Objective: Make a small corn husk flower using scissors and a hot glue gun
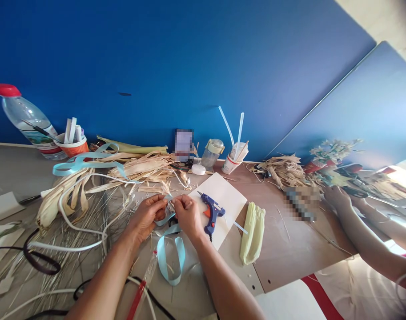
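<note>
Head view: pinching light-blue satin ribbon (161,255) between closed fingertips of left hand (149,215) and right hand (186,212), just below a tuft of straw-coloured dried husk (166,188), with a loop trailing toward 6 o'clock. Cannot tell whether also gripping the tuft. Close by at 3 o'clock, a blue glue gun with orange trigger (213,217), lying on a white card (232,198). Past the card's edge at 4 o'clock, a pale-green corn husk (252,233); farther right, brown tabletop (289,249) running to a co-worker's forearms (359,222). Tighter at 9 o'clock, among strewn thin stems (96,218).
</note>
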A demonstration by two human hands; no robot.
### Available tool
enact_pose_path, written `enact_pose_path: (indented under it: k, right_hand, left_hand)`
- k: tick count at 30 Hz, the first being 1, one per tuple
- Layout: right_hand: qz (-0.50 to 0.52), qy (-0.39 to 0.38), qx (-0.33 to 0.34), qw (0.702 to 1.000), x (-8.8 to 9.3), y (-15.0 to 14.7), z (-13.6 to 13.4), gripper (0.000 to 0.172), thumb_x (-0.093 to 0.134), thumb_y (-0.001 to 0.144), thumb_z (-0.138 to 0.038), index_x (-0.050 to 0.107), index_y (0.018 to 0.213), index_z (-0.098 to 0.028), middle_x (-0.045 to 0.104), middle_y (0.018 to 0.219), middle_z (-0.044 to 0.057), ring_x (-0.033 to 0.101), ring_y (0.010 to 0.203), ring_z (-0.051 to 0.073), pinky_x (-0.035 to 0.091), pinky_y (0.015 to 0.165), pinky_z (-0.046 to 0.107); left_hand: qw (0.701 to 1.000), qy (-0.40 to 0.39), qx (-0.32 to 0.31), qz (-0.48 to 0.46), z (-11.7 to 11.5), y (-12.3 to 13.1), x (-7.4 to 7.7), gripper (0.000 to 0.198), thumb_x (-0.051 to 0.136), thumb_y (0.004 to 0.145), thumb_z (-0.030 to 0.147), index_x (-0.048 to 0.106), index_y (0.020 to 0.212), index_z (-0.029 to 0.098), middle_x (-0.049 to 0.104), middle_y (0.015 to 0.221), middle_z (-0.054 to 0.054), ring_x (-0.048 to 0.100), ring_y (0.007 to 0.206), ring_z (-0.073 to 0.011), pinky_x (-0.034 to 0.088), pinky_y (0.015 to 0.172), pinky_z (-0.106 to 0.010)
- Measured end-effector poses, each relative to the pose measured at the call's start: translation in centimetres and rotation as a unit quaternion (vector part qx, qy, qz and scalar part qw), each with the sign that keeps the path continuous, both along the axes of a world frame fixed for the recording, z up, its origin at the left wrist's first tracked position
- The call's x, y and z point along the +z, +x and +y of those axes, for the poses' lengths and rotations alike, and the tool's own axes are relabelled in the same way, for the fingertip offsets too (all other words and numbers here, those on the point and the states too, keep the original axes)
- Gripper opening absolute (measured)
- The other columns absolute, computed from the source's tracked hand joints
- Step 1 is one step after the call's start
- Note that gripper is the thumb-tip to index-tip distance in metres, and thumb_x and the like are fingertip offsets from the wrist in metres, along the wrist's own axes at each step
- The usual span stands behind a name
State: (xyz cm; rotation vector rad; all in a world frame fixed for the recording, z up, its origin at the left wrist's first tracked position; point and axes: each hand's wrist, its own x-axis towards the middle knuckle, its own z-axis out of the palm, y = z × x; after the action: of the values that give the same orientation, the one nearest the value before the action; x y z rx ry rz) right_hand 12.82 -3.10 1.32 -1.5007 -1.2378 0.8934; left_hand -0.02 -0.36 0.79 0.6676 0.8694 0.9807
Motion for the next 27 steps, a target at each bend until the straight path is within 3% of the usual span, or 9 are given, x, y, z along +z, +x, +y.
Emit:
enact_pose_path:
  k: [8,14,27]
  right_hand:
    - [-0.215,0.090,-0.022,0.972,-0.6,-0.3,-0.2,0.023,0.045,0.089,-0.027,0.060,0.071,-0.021,0.059,0.061,0.000,0.047,0.055,0.014,0.033,0.057,0.026]
    - [-0.318,0.146,-0.011,0.937,-1.3,-0.1,-0.1,0.029,0.042,0.094,-0.026,0.058,0.071,-0.022,0.062,0.064,0.003,0.054,0.061,0.017,0.034,0.063,0.028]
    - [-0.357,0.193,-0.031,0.913,-0.8,-0.3,-0.3,0.029,0.045,0.092,-0.020,0.058,0.067,-0.021,0.064,0.058,0.000,0.053,0.054,0.013,0.030,0.069,0.032]
  left_hand:
    - [0.999,0.015,0.045,0.016,-0.1,0.6,0.5,0.039,0.086,0.050,0.030,0.066,0.080,0.014,0.045,0.050,0.009,0.028,0.039,-0.0020,0.020,0.040,-0.017]
    - [0.998,0.013,0.062,-0.004,-0.2,0.7,0.5,0.038,0.087,0.050,0.036,0.064,0.071,0.015,0.039,0.047,0.011,0.027,0.040,-0.0022,0.021,0.041,-0.018]
    - [0.997,0.030,0.069,-0.009,-0.3,0.9,0.5,0.036,0.088,0.051,0.034,0.060,0.062,0.014,0.038,0.045,0.010,0.027,0.040,-0.0023,0.019,0.041,-0.019]
